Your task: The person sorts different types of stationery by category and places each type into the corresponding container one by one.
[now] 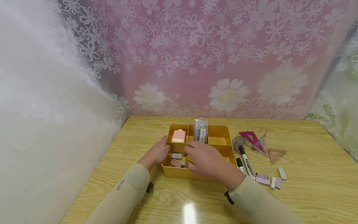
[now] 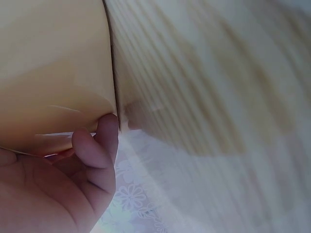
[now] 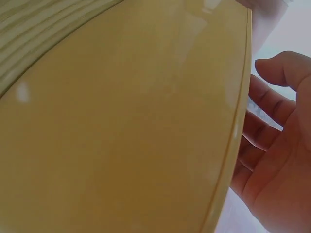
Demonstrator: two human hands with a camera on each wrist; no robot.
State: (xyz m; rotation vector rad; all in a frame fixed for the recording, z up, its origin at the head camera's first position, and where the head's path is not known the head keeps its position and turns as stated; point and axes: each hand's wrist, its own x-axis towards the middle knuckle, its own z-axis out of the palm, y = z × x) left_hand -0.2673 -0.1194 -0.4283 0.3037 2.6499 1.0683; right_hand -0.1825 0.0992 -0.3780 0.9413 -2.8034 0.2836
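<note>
A wood-grained desk is carrying a yellow divided box — and to the right of it, triangular rulers, black-capped markers and small white and purple blocks are lying.

Pink floral curtain behind wood-grain table; whitish drape left; bright glare.

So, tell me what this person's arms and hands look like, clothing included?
The left sleeve and right sleeve are long and pale beige; the left has small dark lettering. A bit of black shows by each cuff, at the left and right. The left hand and right hand wear no gloves.
</note>
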